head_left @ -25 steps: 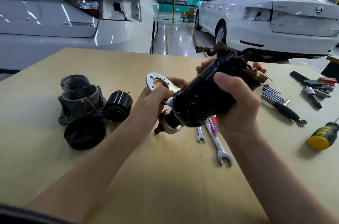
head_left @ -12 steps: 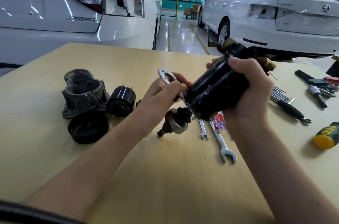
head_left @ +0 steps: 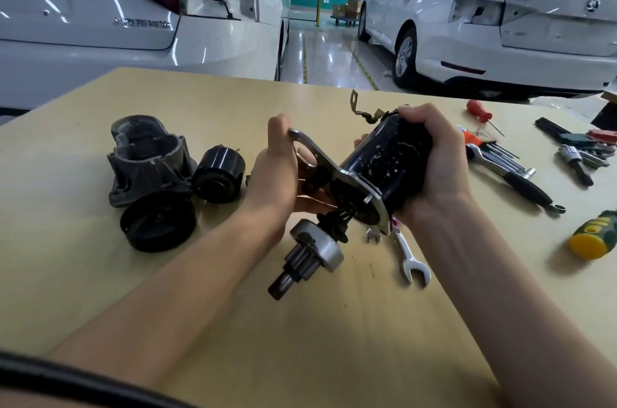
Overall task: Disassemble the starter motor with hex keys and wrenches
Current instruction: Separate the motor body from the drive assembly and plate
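So you've got two white cars (head_left: 140, 17) parked behind the desk (head_left: 334, 324), and everything else I'll place off the starter motor (head_left: 384, 167), which you're holding up over the middle of the desk, tilted so its black body points up and away from you and the shaft end hangs down toward you. Your right hand (head_left: 437, 160) has its fingers curled round the black body from the far side, gripping it solidly. Your left hand (head_left: 277, 164) is just left of the motor, fingers and thumb pinching the silver mounting plate (head_left: 320, 157) that sits at the body's lower end. Off to the motor's left, lying on the desk, are the grey cast housing (head_left: 147, 157), a black round cap (head_left: 157, 224) touching its near side, and a small black cylinder (head_left: 218, 174) just beside the housing. Hanging off the motor's lower end is the pinion gear (head_left: 307, 257) with its silver drum. Right of the motor you've got a black-handled ratchet (head_left: 521, 184), a bunch of hex keys (head_left: 500, 150), and further out a yellow-green screwdriver handle (head_left: 594, 237). Under the motor, near your right wrist, an open-end wrench (head_left: 409, 257) lies flat.
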Demonstrator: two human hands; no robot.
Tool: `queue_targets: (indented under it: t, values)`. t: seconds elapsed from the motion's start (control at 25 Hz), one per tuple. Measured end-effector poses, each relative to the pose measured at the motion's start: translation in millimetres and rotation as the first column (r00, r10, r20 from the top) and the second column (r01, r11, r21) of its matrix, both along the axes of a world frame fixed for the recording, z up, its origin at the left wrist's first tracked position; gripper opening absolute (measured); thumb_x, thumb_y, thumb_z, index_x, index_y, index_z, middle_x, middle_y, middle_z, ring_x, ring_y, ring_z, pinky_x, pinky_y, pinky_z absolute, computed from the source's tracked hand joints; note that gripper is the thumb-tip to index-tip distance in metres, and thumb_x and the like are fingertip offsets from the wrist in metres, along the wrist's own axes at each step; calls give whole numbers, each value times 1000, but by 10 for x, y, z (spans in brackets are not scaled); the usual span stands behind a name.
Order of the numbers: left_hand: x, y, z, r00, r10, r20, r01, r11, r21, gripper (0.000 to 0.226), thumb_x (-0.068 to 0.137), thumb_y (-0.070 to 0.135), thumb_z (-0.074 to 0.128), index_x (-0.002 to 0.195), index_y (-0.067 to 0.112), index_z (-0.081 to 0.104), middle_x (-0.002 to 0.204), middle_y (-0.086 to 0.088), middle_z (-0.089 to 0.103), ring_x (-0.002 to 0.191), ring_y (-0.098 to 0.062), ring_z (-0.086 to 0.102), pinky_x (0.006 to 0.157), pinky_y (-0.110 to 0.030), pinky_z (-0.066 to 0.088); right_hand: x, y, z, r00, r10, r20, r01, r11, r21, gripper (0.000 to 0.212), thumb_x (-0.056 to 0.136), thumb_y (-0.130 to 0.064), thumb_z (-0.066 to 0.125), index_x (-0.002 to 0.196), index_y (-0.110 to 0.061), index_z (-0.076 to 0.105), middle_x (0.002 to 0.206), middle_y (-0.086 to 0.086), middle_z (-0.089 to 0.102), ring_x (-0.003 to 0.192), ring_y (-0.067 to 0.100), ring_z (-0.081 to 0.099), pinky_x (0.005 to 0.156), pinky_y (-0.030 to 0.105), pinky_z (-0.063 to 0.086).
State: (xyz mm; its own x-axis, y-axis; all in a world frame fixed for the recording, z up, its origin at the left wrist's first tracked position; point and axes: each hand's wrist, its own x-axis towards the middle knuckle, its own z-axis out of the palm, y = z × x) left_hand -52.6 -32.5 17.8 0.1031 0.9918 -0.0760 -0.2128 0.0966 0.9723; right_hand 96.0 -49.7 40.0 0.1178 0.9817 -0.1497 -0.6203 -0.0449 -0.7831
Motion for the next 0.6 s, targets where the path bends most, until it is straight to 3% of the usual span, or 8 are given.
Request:
queue_targets:
  t: [0.08,0.16,0.2,0.24,0.32,0.36,0.44,0.6]
  values:
    - [-7,10,25,999,-39,-18,38,999,-13,69,94,68,22,74,8,51,64,-17,62,57,-30,67,60,-41,58,11,2,25,1000,11,-6,-11,1000,-9,23,65,-28,72,77,-11,61,68,8,63,63,25,62,70,39,55]
    - [-32,18,59,988,65,-141,-31,971,237,76,96,65,24,65,3,53,70,-26,63,64,-36,67,66,-39,57,20,-11,42,1000,25,-15,-26,999,-44,26,61,-26,74,76,-10,60,71,9,62,63,26,62,70,39,56]
    - [-48,13,81,967,177,-183,-71,876,476,73,99,57,28,62,-1,53,66,-25,62,60,-35,65,61,-34,54,14,-12,44,999,43,-22,-45,996,-74,31,56,-26,75,76,-9,60,72,11,62,63,27,62,70,40,57]
    - [-68,5,109,942,271,-200,-62,724,687,66,100,47,34,60,-3,51,56,-21,57,50,-29,59,52,-30,48,2,-15,39,998,64,-22,-66,992,-105,36,51,-27,76,78,-8,60,71,12,62,62,27,62,69,40,57]
    - [-89,-8,141,879,383,-284,76,475,877,56,99,30,44,51,0,45,41,-10,42,38,-19,42,41,-28,33,-29,-18,25,994,105,-9,-105,984,-144,48,47,-29,78,86,-7,60,70,11,63,63,27,63,68,40,58]
    - [-87,-11,142,841,431,-326,129,426,895,55,98,23,47,46,5,41,38,-5,36,35,-18,37,39,-28,28,-47,-15,10,993,117,-6,-116,981,-157,52,47,-29,79,90,-8,60,71,11,63,64,27,63,68,40,57]
    - [-53,19,130,838,445,-317,68,490,869,58,96,15,49,40,12,34,35,0,28,31,-17,29,38,-27,20,-67,-2,-16,992,125,-9,-124,974,-188,55,46,-30,79,93,-9,59,76,11,63,65,27,63,67,39,57]
    - [58,18,153,964,262,45,-233,755,612,58,91,20,47,41,5,21,39,-2,20,35,-16,18,43,-26,16,-76,3,-26,991,120,-51,-128,970,-205,56,45,-29,79,92,-7,59,79,13,63,63,28,64,66,40,58]
